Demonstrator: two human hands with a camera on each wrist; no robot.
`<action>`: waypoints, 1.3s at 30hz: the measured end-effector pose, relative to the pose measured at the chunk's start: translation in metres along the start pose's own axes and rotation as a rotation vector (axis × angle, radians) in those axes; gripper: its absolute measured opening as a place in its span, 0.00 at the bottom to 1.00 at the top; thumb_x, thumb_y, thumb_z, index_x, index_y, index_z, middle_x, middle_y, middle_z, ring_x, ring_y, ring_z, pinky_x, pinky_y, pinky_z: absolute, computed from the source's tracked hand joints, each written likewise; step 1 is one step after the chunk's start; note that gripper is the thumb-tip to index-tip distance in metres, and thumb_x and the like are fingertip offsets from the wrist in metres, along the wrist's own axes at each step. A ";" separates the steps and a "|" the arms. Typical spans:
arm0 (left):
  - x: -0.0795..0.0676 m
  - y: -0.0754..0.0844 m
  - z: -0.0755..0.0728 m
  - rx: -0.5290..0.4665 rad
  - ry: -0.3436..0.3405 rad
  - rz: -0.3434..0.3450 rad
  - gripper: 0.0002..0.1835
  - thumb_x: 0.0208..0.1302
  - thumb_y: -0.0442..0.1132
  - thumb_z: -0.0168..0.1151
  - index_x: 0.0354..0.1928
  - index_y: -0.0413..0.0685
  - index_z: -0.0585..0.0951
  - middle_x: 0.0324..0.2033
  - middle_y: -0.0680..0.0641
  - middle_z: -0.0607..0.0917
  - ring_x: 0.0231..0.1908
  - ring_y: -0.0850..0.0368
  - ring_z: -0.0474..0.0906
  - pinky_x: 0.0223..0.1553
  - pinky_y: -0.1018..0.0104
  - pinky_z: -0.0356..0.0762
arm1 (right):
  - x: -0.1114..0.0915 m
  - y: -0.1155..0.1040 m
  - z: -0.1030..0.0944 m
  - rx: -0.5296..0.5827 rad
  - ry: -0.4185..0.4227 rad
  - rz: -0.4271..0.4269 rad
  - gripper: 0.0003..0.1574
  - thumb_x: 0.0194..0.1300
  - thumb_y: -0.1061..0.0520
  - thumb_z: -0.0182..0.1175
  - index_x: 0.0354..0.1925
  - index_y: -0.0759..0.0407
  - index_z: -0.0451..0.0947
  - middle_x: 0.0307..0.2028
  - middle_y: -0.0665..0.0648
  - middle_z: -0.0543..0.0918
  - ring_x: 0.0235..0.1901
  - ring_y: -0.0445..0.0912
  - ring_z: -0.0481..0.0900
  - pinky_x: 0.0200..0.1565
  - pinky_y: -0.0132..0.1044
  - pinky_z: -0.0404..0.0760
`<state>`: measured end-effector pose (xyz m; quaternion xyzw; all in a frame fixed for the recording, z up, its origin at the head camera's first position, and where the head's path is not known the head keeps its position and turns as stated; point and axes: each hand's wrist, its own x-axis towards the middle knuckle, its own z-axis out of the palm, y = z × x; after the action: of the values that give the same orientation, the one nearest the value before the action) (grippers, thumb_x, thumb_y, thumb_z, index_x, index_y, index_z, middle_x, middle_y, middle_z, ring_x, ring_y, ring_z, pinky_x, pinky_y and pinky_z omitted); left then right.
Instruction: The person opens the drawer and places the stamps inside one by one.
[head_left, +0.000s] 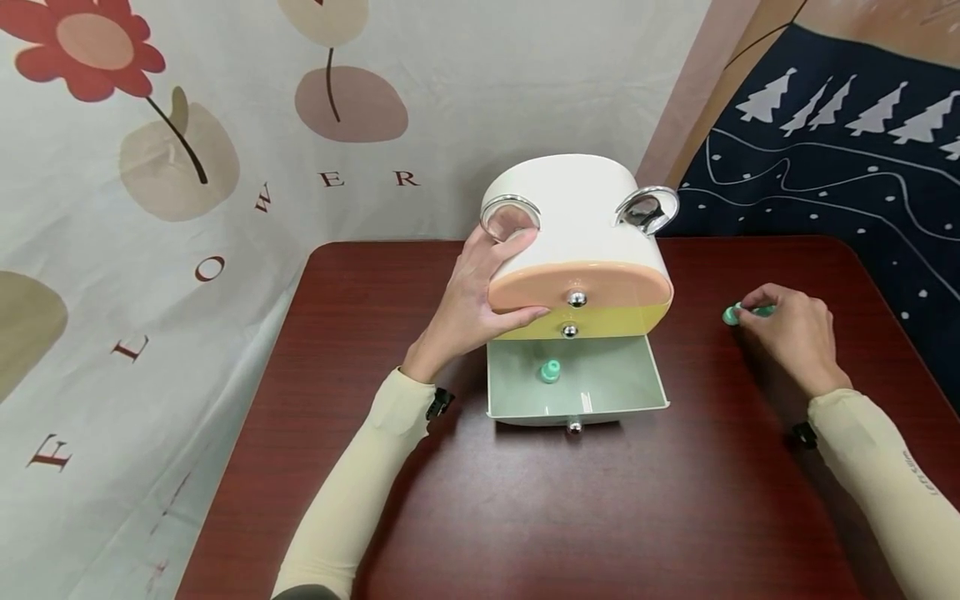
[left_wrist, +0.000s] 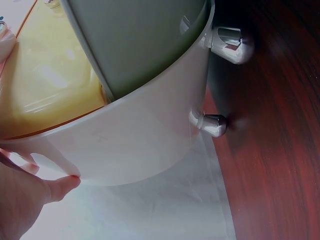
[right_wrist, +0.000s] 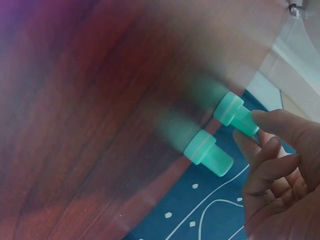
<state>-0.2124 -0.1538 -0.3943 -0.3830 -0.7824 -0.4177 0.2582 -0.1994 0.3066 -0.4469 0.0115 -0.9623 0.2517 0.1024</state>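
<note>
A white mini drawer cabinet (head_left: 577,200) with two chrome ears stands on the table. My left hand (head_left: 474,296) grips its left side, with the thumb across the front and the other fingers by the left ear. Below the orange and yellow drawers, the pale green drawer (head_left: 615,379) is pulled out, holding one small green piece (head_left: 551,371). To the right of the cabinet, my right hand (head_left: 798,333) pinches the narrow stem of a green piece with a wide round base (right_wrist: 229,109). Beside it is a matching green piece (right_wrist: 207,152), partly covered by the hand in the head view.
The dark red wooden table (head_left: 585,517) ends at a pale flower-print cloth (head_left: 240,100) behind and a navy cloth with white trees (head_left: 825,183) at the right. Chrome feet (left_wrist: 232,45) show under the cabinet. The drawer's chrome knob (head_left: 574,426) sticks out toward me.
</note>
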 end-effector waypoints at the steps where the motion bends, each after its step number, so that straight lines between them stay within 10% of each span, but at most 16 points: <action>1: 0.000 0.000 0.000 0.000 -0.001 0.001 0.50 0.50 0.46 0.90 0.75 0.49 0.74 0.71 0.40 0.75 0.75 0.42 0.62 0.74 0.42 0.58 | -0.002 -0.001 0.000 0.001 -0.003 -0.002 0.10 0.75 0.55 0.71 0.44 0.62 0.88 0.24 0.58 0.86 0.25 0.54 0.71 0.28 0.46 0.65; 39: 0.002 -0.001 0.001 -0.034 0.004 -0.005 0.50 0.49 0.44 0.91 0.75 0.49 0.74 0.71 0.39 0.75 0.75 0.42 0.61 0.73 0.43 0.58 | -0.063 -0.080 -0.005 0.249 0.222 -0.316 0.12 0.63 0.66 0.78 0.44 0.57 0.90 0.26 0.48 0.81 0.28 0.32 0.73 0.34 0.23 0.69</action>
<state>-0.2146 -0.1528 -0.3941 -0.3844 -0.7756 -0.4325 0.2521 -0.1308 0.2375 -0.4172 0.1469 -0.8929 0.3491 0.2437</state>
